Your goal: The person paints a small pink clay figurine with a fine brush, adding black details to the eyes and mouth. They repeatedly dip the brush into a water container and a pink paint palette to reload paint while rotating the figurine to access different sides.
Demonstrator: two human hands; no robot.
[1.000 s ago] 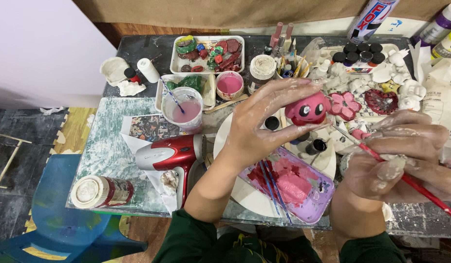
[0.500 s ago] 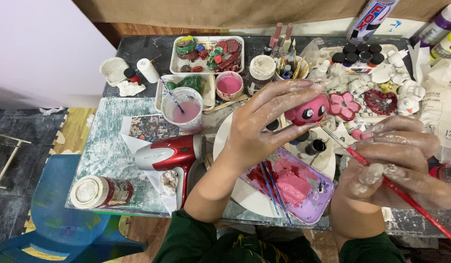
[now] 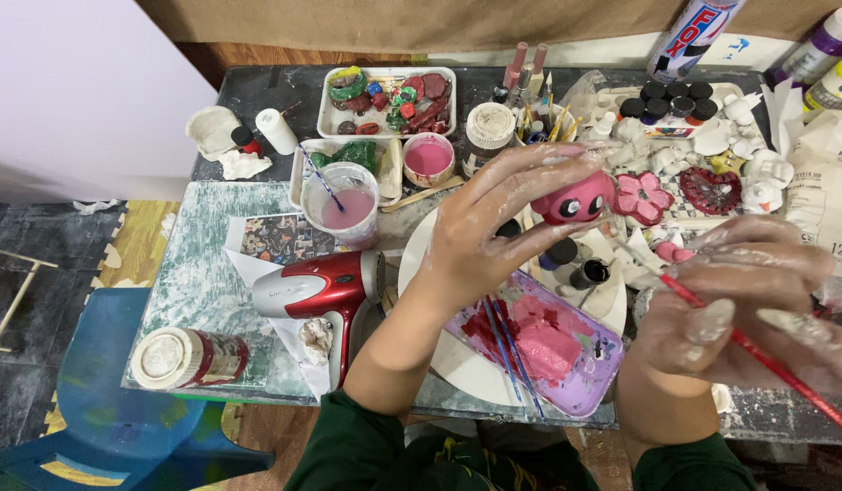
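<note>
1. Pink and glossy, a small round plaster figure with two black-and-white eyes (image 3: 574,200) sits pinched in the fingertips of the left hand (image 3: 494,232), which is closed around it and dusted with pale paint.
2. The right hand (image 3: 744,314) is closed on a thin red-handled paintbrush (image 3: 757,356); its tip points towards the pink figure but stops short of it.
3. Below the pink figure lies a lilac plastic palette tray (image 3: 580,368) smeared with red and pink paint, resting on a white round plate (image 3: 453,355).
4. Just beside the pink figure, to the right, sits a pink flower-shaped plaster piece (image 3: 644,196).
5. Left of the pink figure stand a small pink-filled paint pot (image 3: 428,158) and a clear plastic cup of pinkish water (image 3: 344,207) with a striped stirrer in it.
6. Lower left of the pink figure, a red and silver hair dryer (image 3: 325,289) lies on the cluttered worktable (image 3: 198,273).
7. Well apart, near the table's lower left corner, a white-lidded jar (image 3: 186,357) lies on its side.
</note>
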